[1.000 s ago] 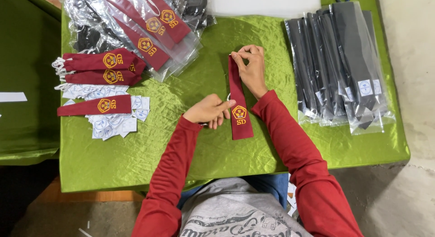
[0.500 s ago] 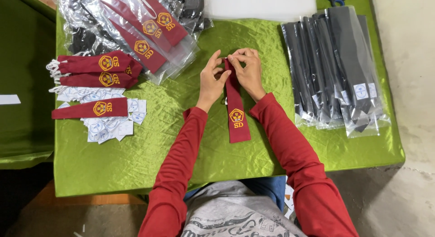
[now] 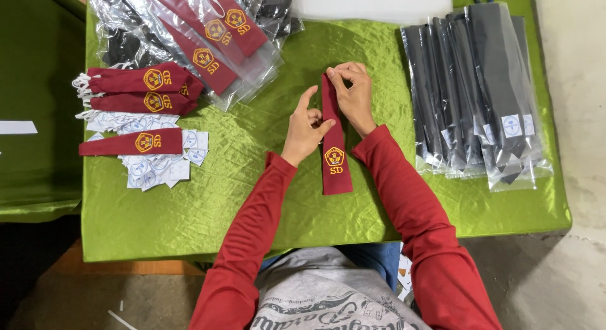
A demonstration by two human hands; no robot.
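Head view: one maroon tie point(image 3: 334, 150) lies mid-table on the green cloth point(image 3: 252, 204). Right hand point(image 3: 352, 96) pinches its top end; left hand point(image 3: 305, 128) presses its edge, fingers loosely spread. Three loose ties point(image 3: 136, 99) at nine o'clock, bare cloth toward six.

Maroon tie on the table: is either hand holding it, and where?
Yes. The right hand pinches the maroon tie at its narrow top end; the left hand touches its left edge mid-length.
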